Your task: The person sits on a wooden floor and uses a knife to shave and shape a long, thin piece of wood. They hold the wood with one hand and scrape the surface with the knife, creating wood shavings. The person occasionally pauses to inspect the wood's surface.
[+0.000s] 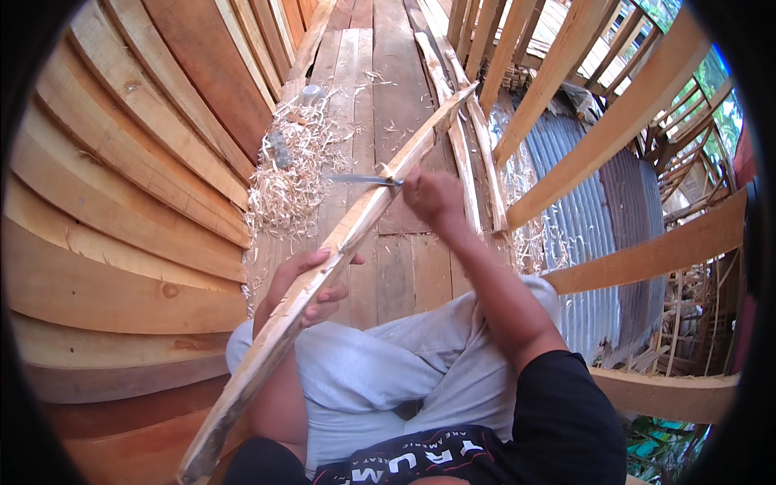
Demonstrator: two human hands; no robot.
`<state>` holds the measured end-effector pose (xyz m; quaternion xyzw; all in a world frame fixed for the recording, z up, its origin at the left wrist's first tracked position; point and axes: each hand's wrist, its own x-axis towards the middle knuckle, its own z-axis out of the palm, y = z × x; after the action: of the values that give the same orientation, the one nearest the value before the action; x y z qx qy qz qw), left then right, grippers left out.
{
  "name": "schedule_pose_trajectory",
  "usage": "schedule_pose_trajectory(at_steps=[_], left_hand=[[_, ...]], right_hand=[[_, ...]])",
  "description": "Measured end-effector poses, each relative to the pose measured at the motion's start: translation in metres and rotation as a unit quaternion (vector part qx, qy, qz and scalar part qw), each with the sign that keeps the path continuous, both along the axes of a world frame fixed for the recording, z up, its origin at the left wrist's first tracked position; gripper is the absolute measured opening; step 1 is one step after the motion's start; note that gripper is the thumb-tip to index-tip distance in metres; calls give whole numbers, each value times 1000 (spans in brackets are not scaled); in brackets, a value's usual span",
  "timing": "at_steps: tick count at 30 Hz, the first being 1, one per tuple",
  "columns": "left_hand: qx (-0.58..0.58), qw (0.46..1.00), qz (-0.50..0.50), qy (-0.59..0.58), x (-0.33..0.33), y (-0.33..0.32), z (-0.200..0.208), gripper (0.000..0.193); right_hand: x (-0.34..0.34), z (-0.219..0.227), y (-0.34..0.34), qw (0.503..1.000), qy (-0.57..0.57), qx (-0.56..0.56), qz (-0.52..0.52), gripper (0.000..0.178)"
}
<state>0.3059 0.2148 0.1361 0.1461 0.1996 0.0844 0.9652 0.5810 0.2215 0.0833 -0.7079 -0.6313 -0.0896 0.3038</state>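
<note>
A long pale wooden pole point(349, 225) slants across my lap, from beside my left side up toward the far right. My left hand point(315, 297) is wrapped around it near the middle, fingers curling over its right side. Farther up, my right hand point(436, 196) is closed in a fist on a knife, its handle mostly hidden inside the fist. The knife's blade point(352, 179) points left and lies across the pole, touching the wood. A small raised shaving point(387, 171) shows at the blade. The pole's upper part has a lighter, freshly cut face with rough bark-like edges.
Curled wood shavings point(295, 174) heap on the plank floor point(396, 271) at left, with a clear cup-like object point(310, 94) among them. Two rough poles point(462, 153) lie at right. A board wall point(121, 267) rises left; wooden railing slats point(614, 129) and corrugated metal point(578, 210) stand right.
</note>
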Motion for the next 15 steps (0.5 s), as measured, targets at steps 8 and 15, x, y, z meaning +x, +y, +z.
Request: schedule_pose_trajectory(at_steps=[8,15], left_hand=[[12,1000,1,-16,9,2,-6,58],[31,999,-7,-11,-1,6,-5,59]], right_hand=[[36,-23,22,978,-86,189,12,35],[64,8,24,961,-74,167,-205,41]])
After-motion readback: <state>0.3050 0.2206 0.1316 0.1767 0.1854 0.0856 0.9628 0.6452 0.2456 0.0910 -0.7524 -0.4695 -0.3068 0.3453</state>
